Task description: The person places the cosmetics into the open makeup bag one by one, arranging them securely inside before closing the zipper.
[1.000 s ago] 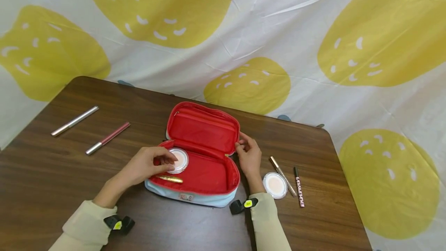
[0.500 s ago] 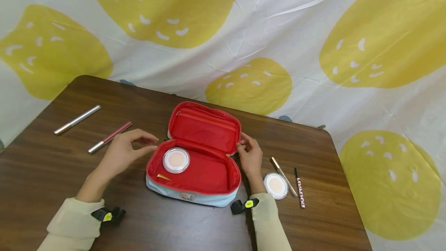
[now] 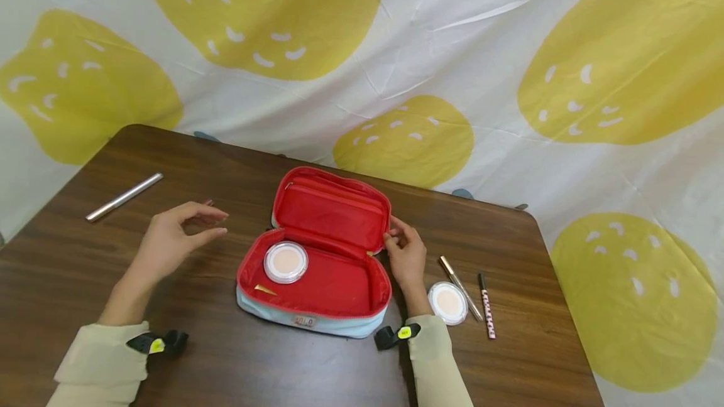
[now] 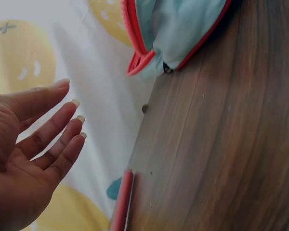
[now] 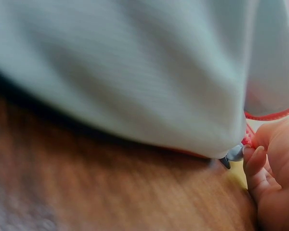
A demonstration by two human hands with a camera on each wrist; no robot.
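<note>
1. From my remote seat I see the left hand (image 3: pixel 170 240) raised above the dark wooden table (image 3: pixel 73 269), fingers (image 4: pixel 58 144) loosely spread and holding nothing, well left of the red pouch (image 3: pixel 322 256).
2. The left wrist view shows a pink pen (image 4: pixel 121 202) lying on the table just below that open palm; in the head view the hand hides nearly all of it.
3. My right hand (image 3: pixel 404 255) rests against the pouch's right end, fingertips (image 5: pixel 253 161) curled at the hinge of the raised lid, pinching the red zipper edge beside the metal pull (image 5: pixel 231 155).
4. The pouch lies open mid-table, pale blue outside, red within. A round compact (image 3: pixel 285 262) sits in its left end, and a gold tip (image 3: pixel 263 289) peeks from the near-left corner.
5. To the right of the pouch lie a second compact (image 3: pixel 448 302), a gold pen (image 3: pixel 459 279) and a patterned pencil (image 3: pixel 485 305), close together.
6. A silver pen (image 3: pixel 124 196) lies far left, alone.
</note>
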